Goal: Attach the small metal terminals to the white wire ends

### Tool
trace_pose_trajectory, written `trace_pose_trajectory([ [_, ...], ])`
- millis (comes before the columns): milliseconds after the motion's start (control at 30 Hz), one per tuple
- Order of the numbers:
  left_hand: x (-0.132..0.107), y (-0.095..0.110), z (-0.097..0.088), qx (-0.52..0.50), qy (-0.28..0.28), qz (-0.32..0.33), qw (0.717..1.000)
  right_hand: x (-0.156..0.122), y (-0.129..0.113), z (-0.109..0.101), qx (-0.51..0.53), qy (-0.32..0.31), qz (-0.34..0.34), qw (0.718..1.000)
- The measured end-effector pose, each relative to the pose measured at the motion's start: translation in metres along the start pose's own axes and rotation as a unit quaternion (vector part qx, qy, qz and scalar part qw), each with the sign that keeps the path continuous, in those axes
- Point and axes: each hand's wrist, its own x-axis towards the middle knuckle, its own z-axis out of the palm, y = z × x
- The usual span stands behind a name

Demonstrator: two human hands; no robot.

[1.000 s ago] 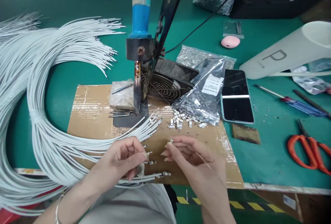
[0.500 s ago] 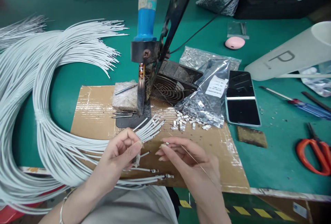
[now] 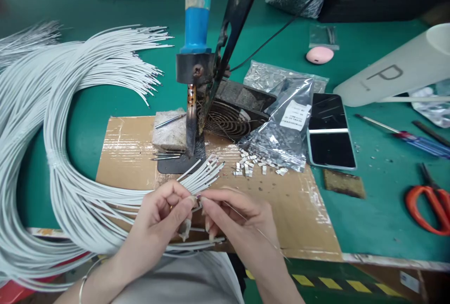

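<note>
Over the front of the cardboard, my left hand [image 3: 165, 212] and my right hand [image 3: 241, 219] meet fingertip to fingertip. The left thumb and forefinger pinch the end of a white cable, mostly hidden by the fingers, and a greyish wrap covers one left fingertip. A thin solder wire [image 3: 262, 233] runs through my closed right hand and trails across the palm. The small white connector pinched there earlier is now hidden at the fingertips. Loose white cable ends [image 3: 202, 175] lie just behind my hands. Above them, a blue-handled soldering iron [image 3: 198, 27] points downward in a stand.
A big coil of white cables [image 3: 58, 154] fills the left side. Small white connectors [image 3: 248, 166] lie beside a plastic bag [image 3: 277, 140] and a black fan [image 3: 228, 121]. Rightward are a phone [image 3: 330, 130], a screwdriver [image 3: 415, 142], red-handled scissors [image 3: 427, 205] and a pale tumbler [image 3: 397, 70].
My right hand has moved left with the solder wire, closing the gap to my left hand. Their fingertips now meet, and the connector has gone out of sight between them.
</note>
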Motion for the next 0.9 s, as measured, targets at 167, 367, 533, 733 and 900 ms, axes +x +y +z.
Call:
trace_pose_trajectory([
  [167,-0.001,0.001,0.002,0.037,0.016,0.022,0.999,0.000,-0.004,0.001,0.028,-0.007,0.027,0.999],
  [367,-0.003,0.002,0.005,0.079,0.018,0.051,0.995,-0.001,-0.008,0.000,0.040,0.000,0.072,0.997],
  [533,-0.005,0.004,0.008,0.129,0.022,0.056,0.990,-0.004,-0.018,0.005,0.044,0.049,0.129,0.989],
  [733,-0.005,0.003,0.009,0.153,0.049,0.077,0.984,-0.005,-0.020,0.008,0.055,0.065,0.101,0.991],
  [900,-0.005,0.005,0.010,0.180,0.052,0.081,0.979,-0.007,-0.021,0.008,0.033,0.067,0.091,0.993],
])
